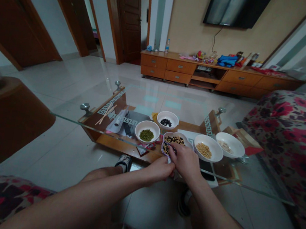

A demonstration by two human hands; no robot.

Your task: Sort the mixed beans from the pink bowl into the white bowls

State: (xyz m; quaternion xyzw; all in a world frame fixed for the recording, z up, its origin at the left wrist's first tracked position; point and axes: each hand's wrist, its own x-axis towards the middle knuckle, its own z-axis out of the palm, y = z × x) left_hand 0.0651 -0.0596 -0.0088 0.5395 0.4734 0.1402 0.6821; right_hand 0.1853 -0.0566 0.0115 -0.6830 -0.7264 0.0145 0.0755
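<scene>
A light, scallop-edged tray (188,141) of mixed black and yellow beans stands at the near edge of the glass table. Over it reaches my right hand (184,157), its fingers closed in a pinch above the beans; what they grip is too small to tell. My left hand (161,170) is closed just in front of the tray's near rim, below the right hand, and what it holds is hidden. Around the tray stand white bowls: one of green beans (148,126), one of black beans (169,114), one of yellow beans (217,154) and one of pale pieces (237,151).
The glass table (68,118) has a lower wooden shelf with papers and packets. Wooden chopsticks (105,114) lie at its left. A carton (247,143) is by the right end, beside a floral sofa (294,138). A low cabinet (179,66) runs along the far wall.
</scene>
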